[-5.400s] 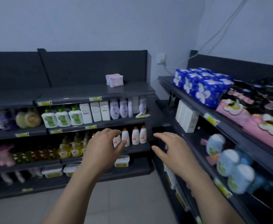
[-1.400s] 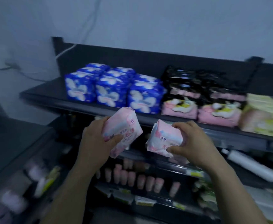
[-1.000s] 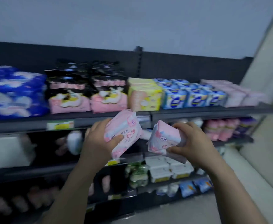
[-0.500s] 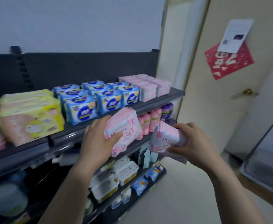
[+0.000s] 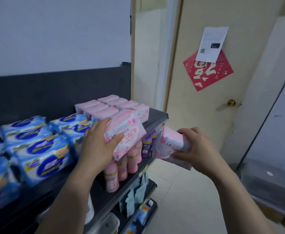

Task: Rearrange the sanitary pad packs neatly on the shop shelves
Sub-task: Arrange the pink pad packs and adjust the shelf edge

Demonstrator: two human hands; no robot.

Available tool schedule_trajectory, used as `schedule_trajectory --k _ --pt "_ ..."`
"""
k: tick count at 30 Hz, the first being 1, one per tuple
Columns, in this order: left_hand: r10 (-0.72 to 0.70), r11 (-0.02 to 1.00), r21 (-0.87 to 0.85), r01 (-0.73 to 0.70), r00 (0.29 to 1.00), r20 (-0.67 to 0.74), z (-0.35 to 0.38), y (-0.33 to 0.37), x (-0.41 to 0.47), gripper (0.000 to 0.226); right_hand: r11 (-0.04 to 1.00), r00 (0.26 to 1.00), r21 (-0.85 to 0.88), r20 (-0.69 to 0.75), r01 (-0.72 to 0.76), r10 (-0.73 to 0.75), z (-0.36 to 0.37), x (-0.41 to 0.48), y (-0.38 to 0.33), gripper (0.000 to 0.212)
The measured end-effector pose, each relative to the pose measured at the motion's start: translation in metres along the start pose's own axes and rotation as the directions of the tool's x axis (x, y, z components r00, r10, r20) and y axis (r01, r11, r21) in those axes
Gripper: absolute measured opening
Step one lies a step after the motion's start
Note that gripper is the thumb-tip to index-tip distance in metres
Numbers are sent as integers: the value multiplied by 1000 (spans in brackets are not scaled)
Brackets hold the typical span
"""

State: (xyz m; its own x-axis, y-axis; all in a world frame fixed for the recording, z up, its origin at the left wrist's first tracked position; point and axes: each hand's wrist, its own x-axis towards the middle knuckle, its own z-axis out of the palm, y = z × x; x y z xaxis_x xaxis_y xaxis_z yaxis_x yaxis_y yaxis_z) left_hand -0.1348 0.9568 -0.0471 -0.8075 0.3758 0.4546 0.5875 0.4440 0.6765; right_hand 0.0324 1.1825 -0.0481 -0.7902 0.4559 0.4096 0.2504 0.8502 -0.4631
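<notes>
Gripping pink packs (image 5: 126, 132) beside shelf edge (image 5: 155, 123)

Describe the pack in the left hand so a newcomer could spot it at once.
Start at the dark top shelf ending near the door. At that end, in front of the stacked pink packs, the left hand holds a pink pack tilted, face toward the camera. Unlike the second pack in the right hand, seen end-on, it shows large red characters.
</notes>
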Motion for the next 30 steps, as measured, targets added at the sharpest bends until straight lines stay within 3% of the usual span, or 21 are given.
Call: schedule_trajectory --k 9,23,30 --pt "0 1000 -12 0 1000 11 68 11 82 58 1000 1000 19 -5 -10 10 15 90 68 60" --pt "-77 996 -62 66 978 -195 197 72 199 50 972 971 57 68 227 -230 13 281 199 56" --pt "-185 983 -22 184 971 -154 238 85 258 50 948 941 93 124 304 -314 26 343 240 61"
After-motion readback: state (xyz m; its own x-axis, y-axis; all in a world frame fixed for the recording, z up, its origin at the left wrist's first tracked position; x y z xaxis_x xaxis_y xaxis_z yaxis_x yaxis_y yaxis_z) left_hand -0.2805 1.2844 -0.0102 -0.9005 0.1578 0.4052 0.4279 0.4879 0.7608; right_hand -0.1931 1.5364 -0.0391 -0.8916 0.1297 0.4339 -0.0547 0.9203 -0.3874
